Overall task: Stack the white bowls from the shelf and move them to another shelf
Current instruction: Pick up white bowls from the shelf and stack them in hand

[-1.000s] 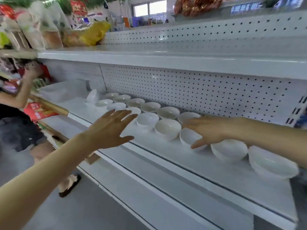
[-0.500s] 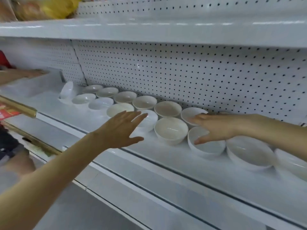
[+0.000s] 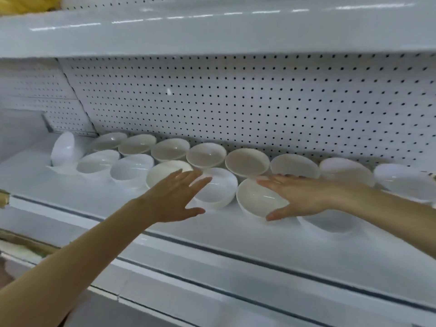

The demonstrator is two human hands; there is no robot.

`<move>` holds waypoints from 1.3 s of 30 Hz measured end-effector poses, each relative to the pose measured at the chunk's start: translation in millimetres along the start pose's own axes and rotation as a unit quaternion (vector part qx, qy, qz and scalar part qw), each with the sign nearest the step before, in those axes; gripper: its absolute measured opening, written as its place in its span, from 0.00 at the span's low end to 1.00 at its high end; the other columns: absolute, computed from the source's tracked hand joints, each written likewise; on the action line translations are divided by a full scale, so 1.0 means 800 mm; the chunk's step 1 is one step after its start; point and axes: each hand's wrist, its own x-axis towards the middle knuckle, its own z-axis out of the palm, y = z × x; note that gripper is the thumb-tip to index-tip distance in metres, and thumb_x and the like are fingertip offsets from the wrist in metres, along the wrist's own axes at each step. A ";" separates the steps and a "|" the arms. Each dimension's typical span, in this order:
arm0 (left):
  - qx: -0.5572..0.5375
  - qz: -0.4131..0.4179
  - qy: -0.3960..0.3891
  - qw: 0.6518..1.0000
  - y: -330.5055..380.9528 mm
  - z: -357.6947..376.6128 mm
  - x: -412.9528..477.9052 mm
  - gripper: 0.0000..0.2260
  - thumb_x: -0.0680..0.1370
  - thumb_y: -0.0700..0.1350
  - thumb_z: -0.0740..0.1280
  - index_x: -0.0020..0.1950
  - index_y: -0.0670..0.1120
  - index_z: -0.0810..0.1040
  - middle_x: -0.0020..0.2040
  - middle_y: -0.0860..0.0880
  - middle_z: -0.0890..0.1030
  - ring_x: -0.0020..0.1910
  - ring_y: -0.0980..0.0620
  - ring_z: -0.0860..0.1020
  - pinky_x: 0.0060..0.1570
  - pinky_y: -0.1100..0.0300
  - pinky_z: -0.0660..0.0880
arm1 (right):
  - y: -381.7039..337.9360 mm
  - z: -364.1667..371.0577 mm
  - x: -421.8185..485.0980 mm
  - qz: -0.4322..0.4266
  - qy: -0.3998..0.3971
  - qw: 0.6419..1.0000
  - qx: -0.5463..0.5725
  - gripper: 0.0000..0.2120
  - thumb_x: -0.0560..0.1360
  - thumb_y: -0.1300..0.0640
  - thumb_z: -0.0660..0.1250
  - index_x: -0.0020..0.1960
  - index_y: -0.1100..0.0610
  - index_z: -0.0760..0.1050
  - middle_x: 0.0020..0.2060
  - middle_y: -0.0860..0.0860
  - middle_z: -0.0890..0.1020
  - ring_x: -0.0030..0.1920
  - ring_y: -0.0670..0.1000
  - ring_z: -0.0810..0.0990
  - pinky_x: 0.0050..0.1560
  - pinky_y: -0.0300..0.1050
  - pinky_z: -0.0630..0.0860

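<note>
Here, white bowls [image 3: 247, 161] stand in two rows on a white shelf [image 3: 236, 241]. The back row is against the pegboard [image 3: 236, 102] and the front row is just before it. All sit upright except a tipped bowl [image 3: 63, 148] at the far left end, which lies on its side. No bowl is stacked in another.

The left hand [image 3: 174, 197] reaches in from the lower left, palm down. Its fingers are straight and spread, the thumb held apart, and it grips nothing. It hangs over the front row, partly covering two neighbouring bowls.

The right hand [image 3: 299, 197] enters from the right, also with straight fingers. These lie close together over the far rim of a front bowl [image 3: 254, 199], while the thumb is splayed wide at its near wall. The hand thus spans this bowl without closing round it, and whether skin meets the rim cannot be told.

An upper shelf [image 3: 212, 31] overhangs the whole row.
</note>
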 end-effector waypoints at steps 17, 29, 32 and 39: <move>-0.093 0.069 -0.018 0.993 -0.141 0.077 -0.022 0.36 0.75 0.67 0.53 0.77 0.48 0.61 0.72 0.40 0.69 0.70 0.40 0.68 0.70 0.46 0.63 | -0.135 0.006 0.091 0.082 0.041 0.992 0.082 0.41 0.74 0.32 0.58 0.78 0.44 0.43 0.78 0.50 0.46 0.78 0.52 0.43 0.76 0.47 0.45; -0.125 0.054 0.014 0.991 -0.145 0.091 -0.066 0.34 0.77 0.68 0.50 0.78 0.51 0.59 0.75 0.44 0.66 0.73 0.44 0.66 0.73 0.48 0.57 | -0.198 -0.003 0.098 0.072 0.074 0.990 0.092 0.37 0.76 0.35 0.56 0.78 0.46 0.46 0.78 0.47 0.48 0.78 0.51 0.46 0.74 0.42 0.42; -0.112 0.041 0.025 0.992 -0.149 0.092 -0.086 0.32 0.78 0.66 0.51 0.77 0.50 0.61 0.75 0.43 0.65 0.74 0.44 0.64 0.74 0.47 0.57 | -0.204 -0.020 0.117 0.055 0.094 0.988 0.114 0.38 0.76 0.36 0.59 0.78 0.48 0.48 0.78 0.46 0.52 0.77 0.49 0.50 0.72 0.39 0.47; -0.163 -0.036 0.053 0.984 -0.139 0.095 -0.131 0.31 0.79 0.64 0.54 0.77 0.48 0.61 0.77 0.42 0.62 0.76 0.45 0.60 0.74 0.46 0.56 | -0.210 -0.057 0.195 0.034 0.104 0.978 0.176 0.49 0.67 0.29 0.64 0.78 0.48 0.48 0.77 0.48 0.55 0.77 0.52 0.52 0.75 0.52 0.57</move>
